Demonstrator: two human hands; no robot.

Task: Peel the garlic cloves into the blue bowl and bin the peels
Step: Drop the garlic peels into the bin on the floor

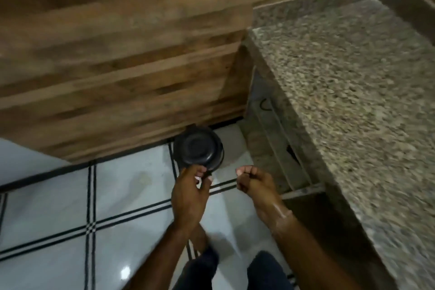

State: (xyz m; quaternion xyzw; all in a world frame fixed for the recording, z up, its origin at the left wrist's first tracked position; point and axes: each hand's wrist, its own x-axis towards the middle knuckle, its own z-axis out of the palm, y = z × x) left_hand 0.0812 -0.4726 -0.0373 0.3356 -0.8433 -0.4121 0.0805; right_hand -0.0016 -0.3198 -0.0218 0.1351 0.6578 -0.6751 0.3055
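a wood-panelled wall [117, 54] fills the upper left of the blurred head view, and a speckled granite counter [353, 82] runs down the right side. below them lies a pale tiled floor [58, 219] crossed by dark double lines. the person's legs in dark trousers [266, 273] show at the bottom edge. the black round bin [197, 146], its lid on, stands on the floor at the foot of the wooden wall, just left of the counter's base. both bare forearms reach forward and down towards it. the left hand [189, 195] is at the bin's near rim with thumb and fingertips drawn together there; the blur makes it impossible to tell whether they pinch the lid's edge or something else. the right hand [253, 182] hangs just right of the bin and apart from it, its fingers curled tight into a fist; whether it holds anything cannot be told.
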